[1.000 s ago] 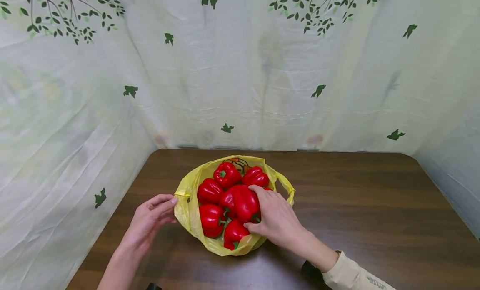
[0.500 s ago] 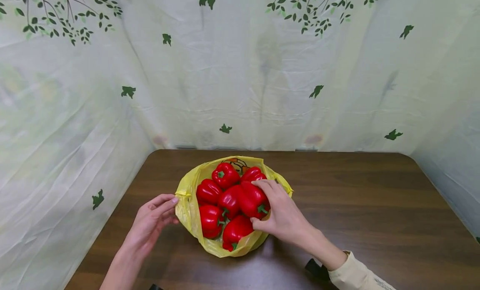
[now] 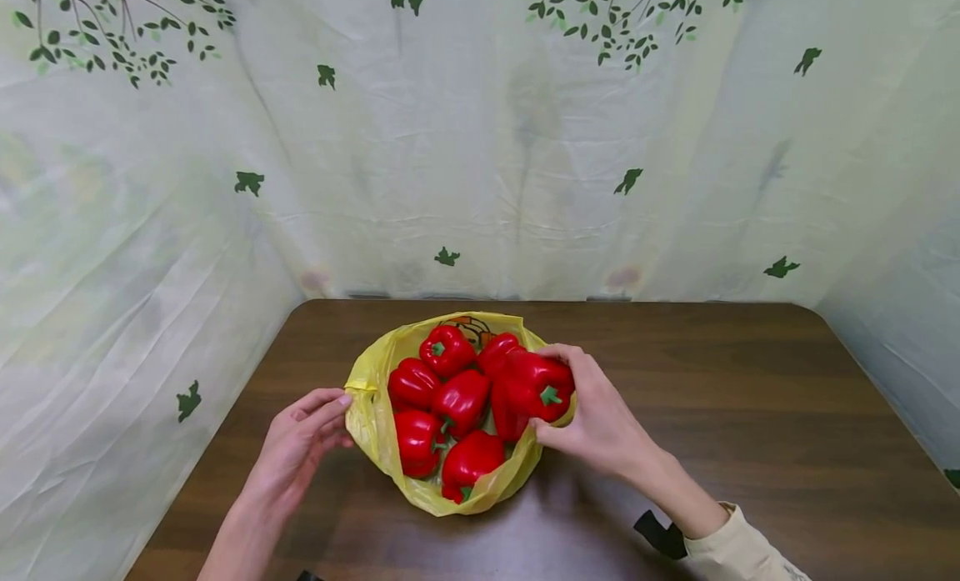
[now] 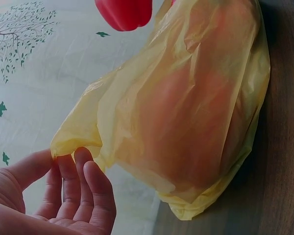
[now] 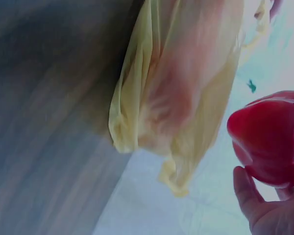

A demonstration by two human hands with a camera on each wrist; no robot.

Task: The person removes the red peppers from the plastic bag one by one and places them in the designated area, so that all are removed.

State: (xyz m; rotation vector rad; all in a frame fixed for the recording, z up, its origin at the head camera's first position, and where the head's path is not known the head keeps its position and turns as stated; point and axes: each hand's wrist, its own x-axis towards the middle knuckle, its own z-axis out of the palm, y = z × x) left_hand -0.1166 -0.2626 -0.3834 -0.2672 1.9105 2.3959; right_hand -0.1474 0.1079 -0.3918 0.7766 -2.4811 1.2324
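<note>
A yellow plastic bag [image 3: 363, 418] stands wide-mouthed on the table, with several red bell peppers [image 3: 462, 398] inside. My left hand [image 3: 296, 443] pinches the left rim of the bag; in the left wrist view its thumb and fingertips meet at a yellow corner. At the bag's right rim, my right hand [image 3: 600, 418] grips one red bell pepper [image 3: 532, 385], its green stem facing right and down. The right wrist view shows this gripped pepper [image 5: 267, 137] raised above the bag's mouth, thumb and fingers around it. Through the bag's thin side [image 4: 186, 122], other peppers show as reddish shapes.
Under the bag is a dark brown wooden table [image 3: 712, 398], stretching away to the right. A pale curtain [image 3: 480, 147] with printed leaves and branches hangs behind and along both sides. A black device [image 3: 660, 535] sits at my right wrist, by a beige sleeve [image 3: 742, 548].
My right hand has lifted the bell pepper and carried it rightward from the middle of the bag to its right rim. The left hand has kept its place on the left rim.
</note>
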